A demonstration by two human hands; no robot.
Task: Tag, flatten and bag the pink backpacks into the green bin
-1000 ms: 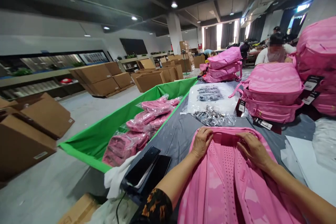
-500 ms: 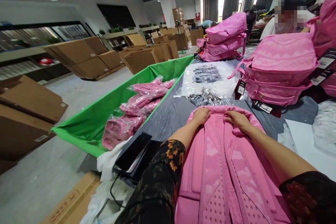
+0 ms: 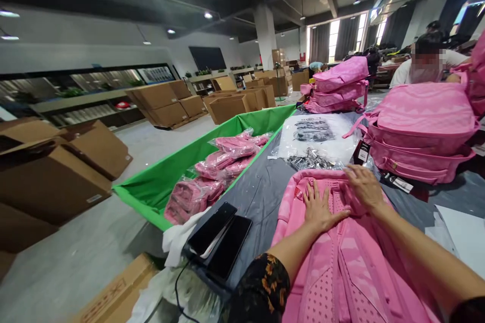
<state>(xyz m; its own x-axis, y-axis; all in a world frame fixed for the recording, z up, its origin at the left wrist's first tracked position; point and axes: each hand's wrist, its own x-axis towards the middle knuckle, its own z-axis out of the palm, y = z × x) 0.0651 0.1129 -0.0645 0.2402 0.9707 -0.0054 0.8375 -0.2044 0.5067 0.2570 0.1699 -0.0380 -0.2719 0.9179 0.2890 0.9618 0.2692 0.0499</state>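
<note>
A pink backpack [image 3: 316, 282] lies in front of me with its back panel and shoulder straps facing up. My left hand [image 3: 321, 208] presses flat on the upper back panel, fingers spread and thumb pointing right. At the top edge of the bag rests my right hand [image 3: 364, 187], its fingers stretched out over the rim and holding nothing. Just beyond that edge lie a heap of small dark metal-looking pieces in clear plastic [image 3: 312, 160] and a white printed plastic bag stack [image 3: 318, 133].
Left of the table [image 3: 252, 197] hangs a green fabric bin [image 3: 151, 184] with several plastic-wrapped pink items [image 3: 197, 194]. Two dark phones [image 3: 229, 246] lie near the left edge. Stacked pink backpacks [image 3: 424, 116] stand at right, with a person [image 3: 405, 70] behind. Cardboard boxes [image 3: 68, 171] stand on the floor.
My left hand has left the top edge and now lies flat on the back panel. My right hand has opened from its pinch near the top middle. The view has tilted up and left.
</note>
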